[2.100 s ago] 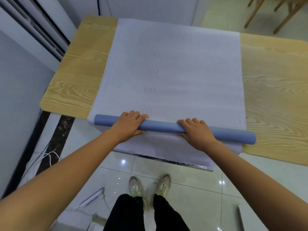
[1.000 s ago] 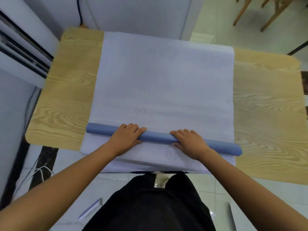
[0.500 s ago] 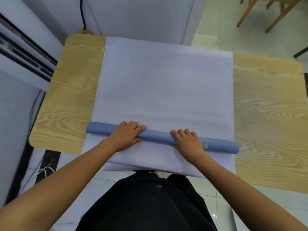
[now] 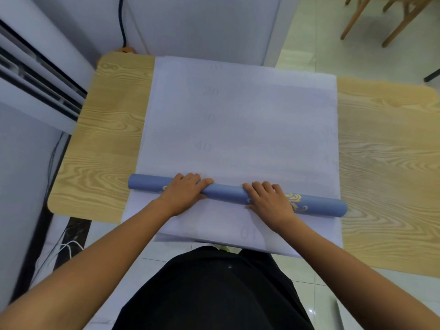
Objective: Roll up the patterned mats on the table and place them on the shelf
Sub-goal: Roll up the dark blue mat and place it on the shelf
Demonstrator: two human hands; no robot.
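Observation:
A mat [image 4: 238, 120] lies flat across the wooden table [image 4: 112, 129], pale back side up, with faint numbers printed on it. Its near part is rolled into a blue tube [image 4: 226, 192], which lies crosswise near the table's front edge. A gold pattern [image 4: 295, 201] shows on the tube's right part. My left hand [image 4: 183, 191] lies over the tube left of centre, fingers curled across its top. My right hand [image 4: 269, 201] holds it the same way, right of centre. Pale sheet edges hang over the table's front edge below the tube.
A white floor-standing air conditioner [image 4: 35, 75] stands at the left, and a white cabinet [image 4: 202, 25] behind the table. Wooden chair legs [image 4: 392, 17] are at the far right. Cables [image 4: 59, 248] lie on the tiled floor to the left. Bare wood flanks the mat on both sides.
The tube has turned forward a little under both hands, so the gold pattern has come into sight. My body has come close to the table edge.

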